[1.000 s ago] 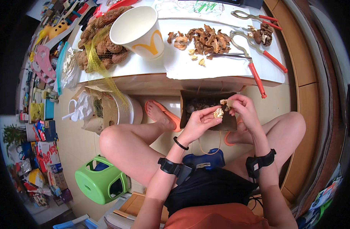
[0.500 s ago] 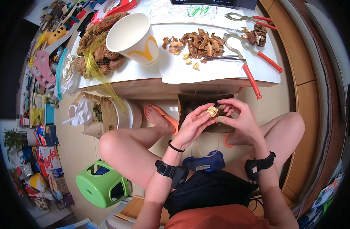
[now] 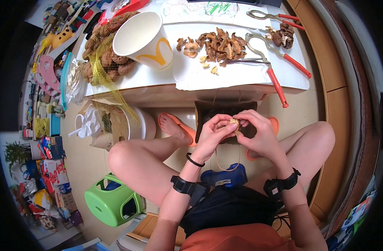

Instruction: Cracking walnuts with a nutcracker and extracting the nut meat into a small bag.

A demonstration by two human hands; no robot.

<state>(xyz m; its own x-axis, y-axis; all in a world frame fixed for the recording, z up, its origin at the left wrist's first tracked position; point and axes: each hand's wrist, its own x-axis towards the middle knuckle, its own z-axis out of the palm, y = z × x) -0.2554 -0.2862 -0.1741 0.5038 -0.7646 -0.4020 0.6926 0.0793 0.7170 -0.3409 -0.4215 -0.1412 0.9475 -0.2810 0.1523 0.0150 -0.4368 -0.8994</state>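
My left hand [image 3: 212, 134] and my right hand [image 3: 258, 133] meet over my lap, both pinching a small pale walnut piece [image 3: 233, 122] between the fingertips. Right beneath them stands a dark brown paper bag [image 3: 208, 109] on the floor between my feet. On the low white table [image 3: 237, 81] ahead lies a heap of walnut shell pieces [image 3: 218, 43] on white paper, and beside it a red-handled nutcracker [image 3: 270, 62]. A large paper cup [image 3: 144, 39] lies tipped next to a yellow net sack of whole walnuts [image 3: 103, 50].
A second red-handled tool [image 3: 275, 16] and more walnut pieces [image 3: 282, 36] lie at the table's far right. Left of my knee are a white bucket [image 3: 135, 123], a green plastic stool [image 3: 112, 203] and shelves of clutter [image 3: 45, 125]. A wooden wall [image 3: 346, 83] runs along the right.
Both hands have drawn closer together and slightly nearer to me, now pinching the walnut piece from both sides above the bag.
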